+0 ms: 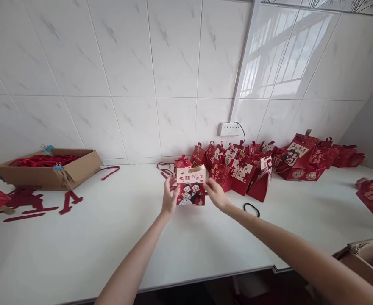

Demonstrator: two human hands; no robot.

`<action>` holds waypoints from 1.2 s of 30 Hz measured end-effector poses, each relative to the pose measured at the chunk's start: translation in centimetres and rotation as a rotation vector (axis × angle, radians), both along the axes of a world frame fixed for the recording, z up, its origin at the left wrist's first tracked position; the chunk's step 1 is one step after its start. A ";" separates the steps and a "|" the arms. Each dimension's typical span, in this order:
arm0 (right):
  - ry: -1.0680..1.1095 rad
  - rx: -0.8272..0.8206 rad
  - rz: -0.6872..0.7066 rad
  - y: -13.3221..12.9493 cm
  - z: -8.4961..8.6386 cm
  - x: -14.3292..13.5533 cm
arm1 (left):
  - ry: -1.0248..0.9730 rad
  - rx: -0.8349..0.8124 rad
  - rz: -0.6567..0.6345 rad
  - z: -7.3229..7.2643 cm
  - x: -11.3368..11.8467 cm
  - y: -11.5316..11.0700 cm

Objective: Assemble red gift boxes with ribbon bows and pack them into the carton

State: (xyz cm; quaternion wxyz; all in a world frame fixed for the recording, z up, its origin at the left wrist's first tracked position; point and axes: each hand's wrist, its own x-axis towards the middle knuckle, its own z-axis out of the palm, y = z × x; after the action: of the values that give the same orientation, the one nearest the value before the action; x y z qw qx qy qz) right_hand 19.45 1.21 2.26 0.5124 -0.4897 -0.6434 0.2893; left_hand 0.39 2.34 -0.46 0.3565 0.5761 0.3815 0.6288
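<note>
A small red and white gift box with a cartoon bridal couple and a gold strip at its top is upright between my hands, over the white table. My left hand is closed on its left side, thumb toward the front. On the right side, my right hand grips the box's edge with the fingers partly hidden. Just behind it stands a red box with a ribbon bow, partly covered. Loose dark red ribbon lies to the left of that one.
Several finished-looking red gift boxes crowd the table by the wall at right. An open cardboard box of red ribbons stands at left, with ribbon strips before it. A black loop lies right; a power strip is on the wall.
</note>
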 end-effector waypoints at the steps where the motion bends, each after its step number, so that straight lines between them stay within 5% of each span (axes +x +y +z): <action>1: -0.012 0.013 0.012 -0.1 -0.7 -0.8 | 0.006 -0.018 -0.004 -0.2 -0.1 0.1; 5: -0.041 0.110 0.057 -0.8 -2.5 -2.3 | 0.041 -0.095 -0.037 -1.4 0.2 -0.4; 8: 0.056 0.244 -0.047 -0.4 -2.9 -1.9 | 0.093 -0.129 -0.102 -1.8 0.4 -0.8; 16: 0.174 0.196 0.100 2.0 0.7 -0.2 | 0.249 -0.180 -0.183 -0.7 -0.3 -0.6; 23: 0.247 0.314 0.077 0.5 2.1 -1.5 | 0.276 -0.215 -0.243 -0.8 0.4 -1.4; 27: 0.332 0.308 0.119 -1.0 2.0 -1.5 | 0.312 -0.186 -0.319 0.8 0.7 -2.1; 32: 0.377 0.296 0.008 -1.3 1.5 -1.1 | 0.302 -0.063 -0.333 4.1 2.0 -2.5; 36: 0.350 0.276 0.017 -1.5 1.6 -0.7 | 0.248 -0.138 -0.364 4.2 3.4 -2.6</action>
State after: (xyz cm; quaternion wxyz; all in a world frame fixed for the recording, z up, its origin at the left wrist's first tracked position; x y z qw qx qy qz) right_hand 18.71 -0.25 3.86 0.6759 -0.3517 -0.5823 0.2835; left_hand 3.76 -0.30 3.73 0.4532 0.6825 0.3544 0.4508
